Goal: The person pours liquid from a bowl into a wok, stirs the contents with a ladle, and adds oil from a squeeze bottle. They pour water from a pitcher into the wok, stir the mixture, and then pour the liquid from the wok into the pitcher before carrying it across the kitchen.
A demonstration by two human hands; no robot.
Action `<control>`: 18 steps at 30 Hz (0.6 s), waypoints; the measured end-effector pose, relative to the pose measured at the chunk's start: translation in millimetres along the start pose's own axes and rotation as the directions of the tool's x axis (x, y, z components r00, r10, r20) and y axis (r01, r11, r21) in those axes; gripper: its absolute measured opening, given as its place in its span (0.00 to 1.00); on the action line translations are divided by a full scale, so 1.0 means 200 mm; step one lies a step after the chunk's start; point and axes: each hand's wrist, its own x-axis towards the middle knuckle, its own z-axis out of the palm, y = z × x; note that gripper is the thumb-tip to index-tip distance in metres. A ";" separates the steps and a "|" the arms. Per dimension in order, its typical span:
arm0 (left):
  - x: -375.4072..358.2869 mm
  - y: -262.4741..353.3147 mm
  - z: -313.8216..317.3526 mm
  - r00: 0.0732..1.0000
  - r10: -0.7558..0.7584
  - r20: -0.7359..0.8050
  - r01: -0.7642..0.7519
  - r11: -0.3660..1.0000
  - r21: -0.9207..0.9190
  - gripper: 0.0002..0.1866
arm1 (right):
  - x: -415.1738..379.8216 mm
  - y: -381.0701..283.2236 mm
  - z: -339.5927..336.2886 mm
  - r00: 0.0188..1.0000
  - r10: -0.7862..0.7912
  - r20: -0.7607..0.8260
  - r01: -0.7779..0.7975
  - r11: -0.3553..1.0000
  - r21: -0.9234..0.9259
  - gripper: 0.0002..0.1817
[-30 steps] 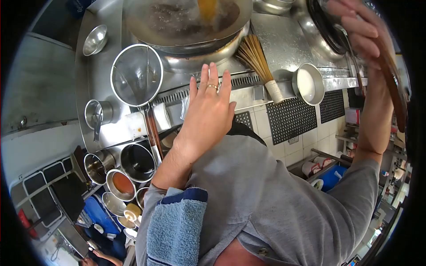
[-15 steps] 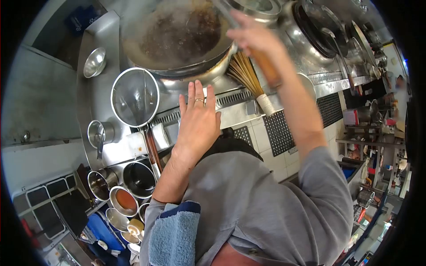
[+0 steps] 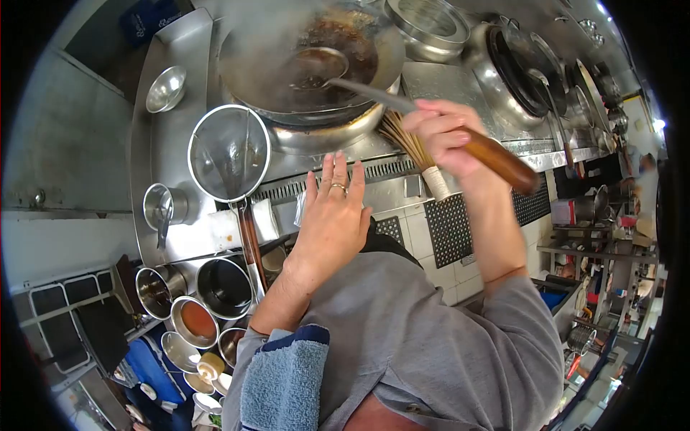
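My right hand is wrapped round the wooden handle of a long ladle. The ladle's round bowl rests in the dark, bubbling liquid inside a large wok, partly veiled by steam. In front of the wok, at the stove's edge, my left hand is held palm down with fingers stretched out, holding nothing; a ring is on one finger. Beside it on the left lies a fine mesh strainer with a wooden handle. A bamboo brush stands below my right hand.
Small metal bowl and metal pot sit on the left of the steel counter. Several seasoning pots cluster at lower left. A lidded pot and another burner with a dark wok are at right.
My right hand has drawn back toward me with the ladle, whose bowl now shows in the liquid. The left hand keeps its stretched pose; the view has shifted slightly.
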 end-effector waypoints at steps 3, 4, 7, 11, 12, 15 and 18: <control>-0.04 0.01 -0.02 0.999 0.037 -0.009 -0.037 0.998 -0.049 0.33 | -0.16 0.02 0.22 0.995 -0.050 -0.086 0.032 0.978 -0.204 0.09; -0.04 0.01 -0.02 0.999 0.053 -0.003 -0.053 0.996 -0.066 0.33 | -0.21 0.02 0.29 0.995 -0.076 -0.072 0.049 0.947 -0.317 0.08; -0.05 0.02 0.02 0.993 0.106 0.057 -0.100 0.990 -0.100 0.33 | -0.30 0.10 0.56 0.917 -0.363 -0.165 0.149 0.697 -0.702 0.07; -0.04 0.04 0.10 0.959 0.232 0.163 -0.209 0.967 -0.144 0.32 | -0.39 0.03 0.70 0.858 -0.480 0.181 0.276 0.135 -0.952 0.13; -0.03 0.05 0.14 0.945 0.269 0.186 -0.244 0.958 -0.148 0.32 | -0.40 0.02 0.72 0.804 -0.528 0.274 0.329 0.011 -0.944 0.21; 0.00 0.07 0.28 0.904 0.344 0.255 -0.259 0.914 -0.313 0.31 | -0.31 0.17 0.83 0.787 -0.473 0.397 0.365 -0.162 -0.917 0.31; 0.12 0.08 0.55 0.784 0.420 0.457 -0.156 0.846 -0.510 0.29 | -0.24 0.15 0.78 0.731 -0.511 0.453 0.216 -0.457 -0.863 0.35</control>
